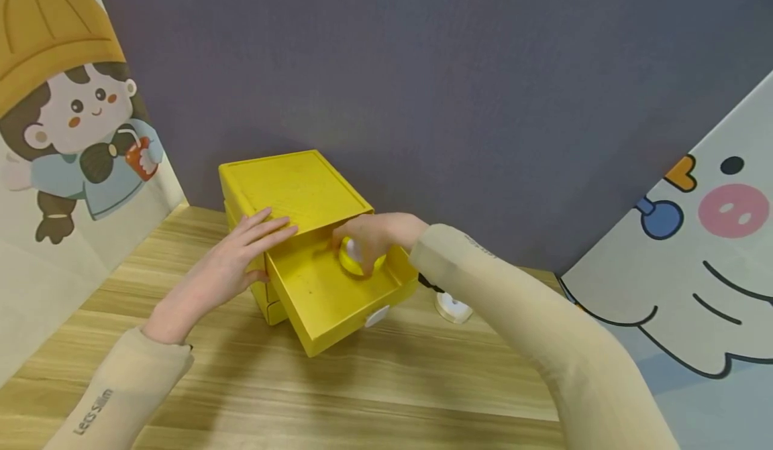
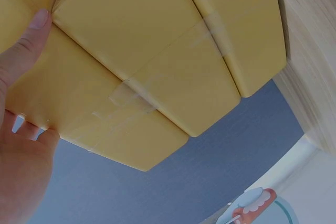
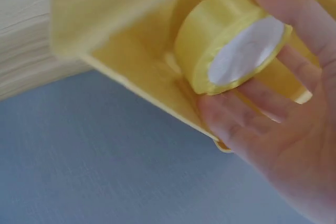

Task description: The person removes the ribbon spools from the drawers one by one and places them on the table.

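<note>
Tape roll (image 3: 231,40) in right hand (image 3: 283,114)

A wooden counter (image 1: 386,383) stood in front of a dark grey wall (image 1: 483,68). A picture of a girl in a yellow hat (image 1: 66,115) leaned on the left, and a picture of a white animal with a pink cheek (image 1: 712,249) leaned on the right. A small white round thing (image 1: 453,307) lay on the counter.

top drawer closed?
No. In the head view the top drawer is pulled out of the yellow box, and the right hand holds a yellow tape roll inside it.
</note>
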Motion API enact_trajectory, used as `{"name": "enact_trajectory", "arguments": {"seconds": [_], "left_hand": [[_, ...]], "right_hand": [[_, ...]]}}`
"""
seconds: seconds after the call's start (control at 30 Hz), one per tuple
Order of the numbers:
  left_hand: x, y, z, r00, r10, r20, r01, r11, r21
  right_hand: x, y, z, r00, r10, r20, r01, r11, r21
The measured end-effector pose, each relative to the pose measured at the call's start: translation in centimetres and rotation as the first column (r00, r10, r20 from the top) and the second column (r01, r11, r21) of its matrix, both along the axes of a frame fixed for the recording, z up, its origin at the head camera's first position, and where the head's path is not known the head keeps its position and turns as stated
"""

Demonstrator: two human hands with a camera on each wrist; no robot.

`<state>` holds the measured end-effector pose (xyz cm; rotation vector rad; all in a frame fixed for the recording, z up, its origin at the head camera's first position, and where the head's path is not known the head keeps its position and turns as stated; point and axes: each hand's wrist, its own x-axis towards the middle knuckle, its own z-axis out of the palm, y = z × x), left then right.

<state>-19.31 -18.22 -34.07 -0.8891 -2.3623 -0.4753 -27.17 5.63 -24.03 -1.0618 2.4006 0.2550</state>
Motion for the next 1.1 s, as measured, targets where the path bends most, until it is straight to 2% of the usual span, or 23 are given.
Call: {"name": "enact_trajectory", "arguments": {"seconds": [0.33, 0.7, 0.87, 1.1], "left_hand": [[0.0, -0.1, 0.0, 1.000, 0.002, 0.006, -0.003, 1.000, 0.006], [0.0, -0.1, 0.0, 1.000, -0.008, -0.012, 0.008, 1.000, 0.016], [0.0, -0.2, 0.0, 1.000, -0.017, -0.015, 0.017, 1.000, 0.016], [0.0, -0.3, 0.0, 1.000, -0.020, -0.013, 0.021, 1.000, 0.021]], "right_hand": [[0.4, 0.9, 2.7, 0.999, -0.031, 0.007, 0.031, 0.999, -0.037], [0.6, 4.4, 5.9, 0.994, -0.106, -0.035, 0.101, 0.988, -0.120], [0.3, 6.5, 6.2, 0.989, -0.142, -0.049, 0.134, 0.980, -0.145], [-0.5, 9.1, 5.6, 0.978, -0.202, -0.052, 0.192, 0.969, -0.153]]}}
